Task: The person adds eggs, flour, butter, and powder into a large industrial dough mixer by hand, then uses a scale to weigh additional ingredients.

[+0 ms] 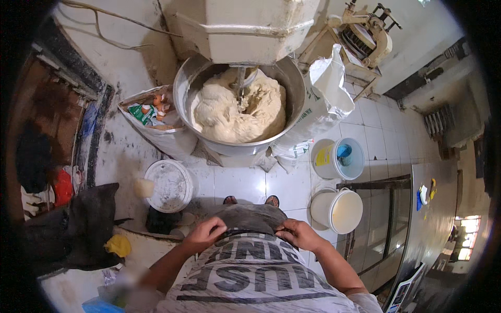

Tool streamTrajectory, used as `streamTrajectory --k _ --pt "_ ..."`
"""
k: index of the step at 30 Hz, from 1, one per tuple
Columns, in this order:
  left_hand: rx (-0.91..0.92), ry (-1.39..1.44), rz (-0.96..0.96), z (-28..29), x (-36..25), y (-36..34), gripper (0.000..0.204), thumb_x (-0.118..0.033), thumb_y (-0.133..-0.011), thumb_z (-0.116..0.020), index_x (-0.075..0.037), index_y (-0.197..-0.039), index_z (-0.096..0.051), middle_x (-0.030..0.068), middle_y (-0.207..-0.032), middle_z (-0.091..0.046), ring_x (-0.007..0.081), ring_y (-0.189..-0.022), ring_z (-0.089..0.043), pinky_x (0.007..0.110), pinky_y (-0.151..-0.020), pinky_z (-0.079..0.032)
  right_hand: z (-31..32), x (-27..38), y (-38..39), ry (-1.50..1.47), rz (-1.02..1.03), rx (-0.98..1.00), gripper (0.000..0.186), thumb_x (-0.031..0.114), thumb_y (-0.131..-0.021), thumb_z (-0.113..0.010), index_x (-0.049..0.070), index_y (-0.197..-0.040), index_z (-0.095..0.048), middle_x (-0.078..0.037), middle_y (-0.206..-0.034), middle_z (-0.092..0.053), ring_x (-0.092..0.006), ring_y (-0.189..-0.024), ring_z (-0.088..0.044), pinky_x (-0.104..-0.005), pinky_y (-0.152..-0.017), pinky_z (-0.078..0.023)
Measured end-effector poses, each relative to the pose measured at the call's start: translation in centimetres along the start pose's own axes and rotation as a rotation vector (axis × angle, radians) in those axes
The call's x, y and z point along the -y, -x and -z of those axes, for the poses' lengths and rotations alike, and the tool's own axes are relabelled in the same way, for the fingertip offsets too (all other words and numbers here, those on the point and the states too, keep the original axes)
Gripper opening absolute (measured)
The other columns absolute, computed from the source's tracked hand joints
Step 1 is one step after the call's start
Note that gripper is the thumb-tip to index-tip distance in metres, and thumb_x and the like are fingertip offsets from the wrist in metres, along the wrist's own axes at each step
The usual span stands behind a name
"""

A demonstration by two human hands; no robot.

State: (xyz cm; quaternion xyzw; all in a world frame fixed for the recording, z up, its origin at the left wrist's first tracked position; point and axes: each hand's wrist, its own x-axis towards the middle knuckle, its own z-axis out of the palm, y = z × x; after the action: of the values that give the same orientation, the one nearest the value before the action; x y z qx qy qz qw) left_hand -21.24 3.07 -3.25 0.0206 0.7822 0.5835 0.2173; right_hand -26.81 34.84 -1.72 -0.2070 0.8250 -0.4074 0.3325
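At my waist, my right hand [301, 235] pinches the edge of the dark grey shorts [248, 216], just below the hem of my printed light shirt [245, 271]. Across from it, my left hand [206, 235] has curled fingers close to the other side of the waist; what they hold, if anything, is hidden. In front of me stands a large mixer [248, 31]. Its steel bowl [182, 88] contains pale, sticky dough [224, 117], with the metal mixing tool [240, 83] reaching into it. Neither hand touches the bowl.
A sack with eggshells [162, 133] leans left of the bowl; a white sack [331, 88] stands right. Floury lidded bucket [169, 185] sits front left. Two pails, one with a blue item [347, 161] and one cream-coloured [339, 211], stand beside the metal table [428, 224].
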Motion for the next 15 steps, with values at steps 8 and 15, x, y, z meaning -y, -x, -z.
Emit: streamTrajectory --k 8,15 --pt "0.248 0.216 0.236 0.3 1.1 -3.5 0.033 -0.031 -0.096 -0.047 -0.004 -0.109 -0.061 0.008 -0.109 -0.062 0.019 -0.1 -0.056 0.031 -0.088 -0.041 1.2 -4.2 0.5 -0.347 -0.249 0.101 0.019 0.02 -0.086 -0.062 0.002 -0.093 -0.063 -0.012 -0.085 -0.067 -0.0152 -0.076 -0.062 -0.0289 -0.071 -0.048" --pt "0.366 0.393 0.295 -5.9 6.4 -5.9 0.057 -0.049 -0.096 -0.029 -0.008 -0.134 -0.04 0.0162 -0.135 -0.039 0.0302 -0.126 -0.036 0.042 -0.105 -0.026 8.7 -4.8 -5.6 0.179 0.032 -0.317 0.026 0.02 -0.082 -0.061 0.003 -0.101 -0.061 -0.017 -0.087 -0.062 -0.036 -0.083 -0.058 -0.0402 -0.074 -0.047"
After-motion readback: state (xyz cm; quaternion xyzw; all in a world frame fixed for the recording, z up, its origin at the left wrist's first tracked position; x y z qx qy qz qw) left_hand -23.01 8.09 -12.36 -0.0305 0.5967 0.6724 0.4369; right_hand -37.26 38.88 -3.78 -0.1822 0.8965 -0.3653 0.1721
